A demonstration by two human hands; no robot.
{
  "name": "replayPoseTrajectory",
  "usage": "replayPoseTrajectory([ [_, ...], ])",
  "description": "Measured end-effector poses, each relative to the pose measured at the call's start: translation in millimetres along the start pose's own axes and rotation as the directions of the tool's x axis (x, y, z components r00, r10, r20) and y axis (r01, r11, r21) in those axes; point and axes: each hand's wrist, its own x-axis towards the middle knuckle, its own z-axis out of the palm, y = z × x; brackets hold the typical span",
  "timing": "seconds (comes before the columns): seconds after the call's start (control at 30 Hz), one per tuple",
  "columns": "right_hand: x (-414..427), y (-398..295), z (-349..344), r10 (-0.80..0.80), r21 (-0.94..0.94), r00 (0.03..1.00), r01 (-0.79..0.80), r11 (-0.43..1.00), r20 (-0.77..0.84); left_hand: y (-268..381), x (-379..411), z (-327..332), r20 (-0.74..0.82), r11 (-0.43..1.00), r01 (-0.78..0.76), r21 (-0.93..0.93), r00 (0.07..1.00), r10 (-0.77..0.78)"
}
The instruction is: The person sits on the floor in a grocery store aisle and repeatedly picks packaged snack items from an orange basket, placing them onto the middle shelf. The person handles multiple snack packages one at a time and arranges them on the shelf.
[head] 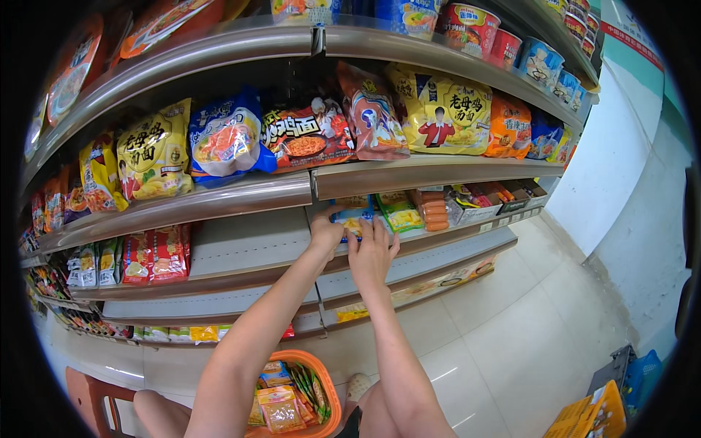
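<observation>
Before me on the shelf, a blue food packet (353, 203) stands beside a green packet (402, 213). My left hand (327, 232) is at the blue packet's left edge, its thumb and finger against it. The fingers of my right hand (372, 252) lie over the lower front of the same packet, and whether they grip it is hidden. To the right of the green packet sits a stack of wrapped sausages (434, 211). Below my arms, an orange basket (330, 383) holds several flat snack packets (282, 408).
Bagged instant noodles (446, 112) line the shelf above, whose metal front edge (432, 175) overhangs my hands. Small open cartons (473, 205) stand farther right. Red packets (156, 254) hang together at left. A brown stool (98, 397) and a yellow crate (589, 413) are on the floor.
</observation>
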Motion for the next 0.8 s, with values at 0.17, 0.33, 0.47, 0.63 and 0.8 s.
replayPoseTrajectory([
  [0.17, 1.0, -2.1, -5.2, -0.014, 0.169, 0.994, 0.031, 0.985, -0.105, 16.9, -26.5, -7.3, -0.040, 0.982, -0.116, -0.148, 0.993, 0.111],
  [0.33, 0.0, -15.2, -23.1, 0.068, 0.574, 0.996, -0.023, 0.819, -0.057, 18.3, -58.3, -30.6, 0.013, 0.949, -0.276, -0.152, 0.960, 0.281],
  [0.47, -12.1, -28.9, -33.3, 0.171, 0.868, 0.978, -0.186, 0.460, 0.119, 18.8, -97.2, -55.7, 0.064, 0.945, -0.279, -0.172, 0.954, 0.294],
  [0.63, -41.3, -57.7, -50.9, 0.078, 0.882, 0.928, -0.371, 0.292, 0.365, 12.2, -164.5, -97.8, 0.052, 0.957, -0.239, -0.162, 0.967, 0.250],
  [0.8, -79.1, -70.8, -42.7, -0.152, 0.779, 0.773, -0.568, 0.266, 0.616, -28.1, -227.1, -155.0, -0.010, 0.966, -0.231, -0.114, 0.973, 0.231],
])
